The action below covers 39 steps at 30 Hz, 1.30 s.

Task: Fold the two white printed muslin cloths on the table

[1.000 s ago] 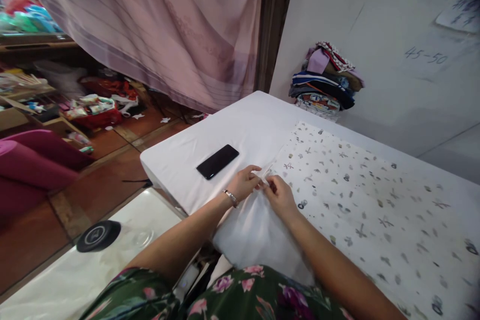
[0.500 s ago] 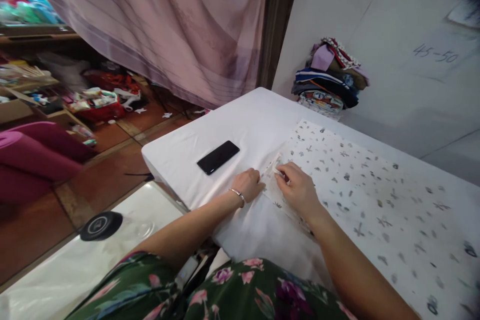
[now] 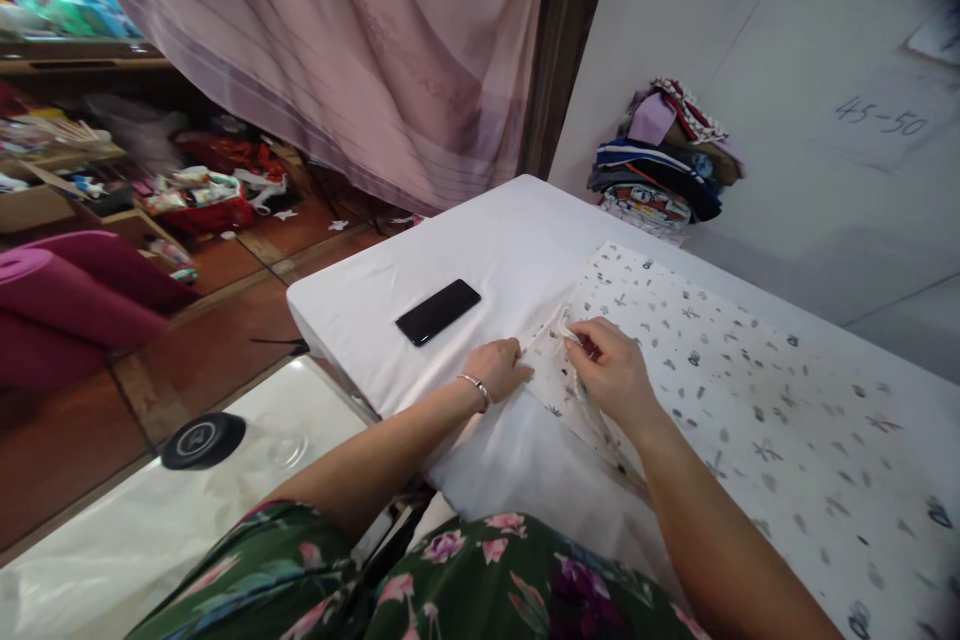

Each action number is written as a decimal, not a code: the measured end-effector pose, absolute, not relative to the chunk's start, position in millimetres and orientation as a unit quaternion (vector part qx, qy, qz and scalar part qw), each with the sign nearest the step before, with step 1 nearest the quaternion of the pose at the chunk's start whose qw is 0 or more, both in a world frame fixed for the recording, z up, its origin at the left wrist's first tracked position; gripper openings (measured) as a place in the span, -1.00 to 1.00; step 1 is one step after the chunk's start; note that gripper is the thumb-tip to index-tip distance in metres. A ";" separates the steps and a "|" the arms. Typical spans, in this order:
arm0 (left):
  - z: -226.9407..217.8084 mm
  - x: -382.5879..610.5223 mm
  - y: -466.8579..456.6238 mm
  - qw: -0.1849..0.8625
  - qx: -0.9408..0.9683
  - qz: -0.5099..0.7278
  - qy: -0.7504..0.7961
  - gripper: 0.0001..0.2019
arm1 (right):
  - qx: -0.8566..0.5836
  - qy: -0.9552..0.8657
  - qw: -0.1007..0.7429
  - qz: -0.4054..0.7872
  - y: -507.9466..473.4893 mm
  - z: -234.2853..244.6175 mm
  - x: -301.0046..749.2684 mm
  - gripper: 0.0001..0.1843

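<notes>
A thin white cloth (image 3: 720, 350) printed with small grey and black motifs lies spread over the right side of the white-covered table (image 3: 517, 220). At its left edge, the curled fingers of my left hand (image 3: 496, 367) hold the cloth down against the table. My right hand (image 3: 611, 370) pinches a raised fold of it between thumb and fingers, a little to the right. Between the hands the fabric is bunched, and its near edge hangs in a loose fold towards me. Exact fingertip contact is partly hidden.
A black phone (image 3: 439, 311) rests left of my hands. Folded clothes (image 3: 664, 155) are piled against the wall. Lower left, a round black object (image 3: 204, 441) sits on a white surface (image 3: 262, 420). A pink curtain (image 3: 420, 50) hangs behind; boxes and a magenta roll (image 3: 75, 305) crowd the left.
My right hand has moved slightly right, drawing the pinched fold with it, and more bunched fabric shows between the hands. My left hand stays at the cloth's edge.
</notes>
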<state>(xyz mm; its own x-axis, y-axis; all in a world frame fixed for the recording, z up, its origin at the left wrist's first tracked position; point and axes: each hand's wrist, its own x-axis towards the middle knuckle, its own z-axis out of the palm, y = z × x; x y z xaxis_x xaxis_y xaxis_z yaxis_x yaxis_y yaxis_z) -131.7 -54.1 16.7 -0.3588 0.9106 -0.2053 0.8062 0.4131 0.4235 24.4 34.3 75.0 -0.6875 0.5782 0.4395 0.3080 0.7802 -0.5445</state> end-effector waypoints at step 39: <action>24.6 -88.0 -62.8 0.095 0.632 0.086 0.765 -0.80 | -0.243 -0.828 0.399 0.308 43.9 66.3 68.6 -0.89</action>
<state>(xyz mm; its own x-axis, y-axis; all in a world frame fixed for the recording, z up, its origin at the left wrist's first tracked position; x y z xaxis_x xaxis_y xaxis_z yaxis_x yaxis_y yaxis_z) -88.0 -62.8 24.6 -0.1840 0.9823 -0.0363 0.9495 0.1872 0.2520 68.6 43.9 66.3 -0.5625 0.6492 0.5119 0.1569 0.6917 -0.7049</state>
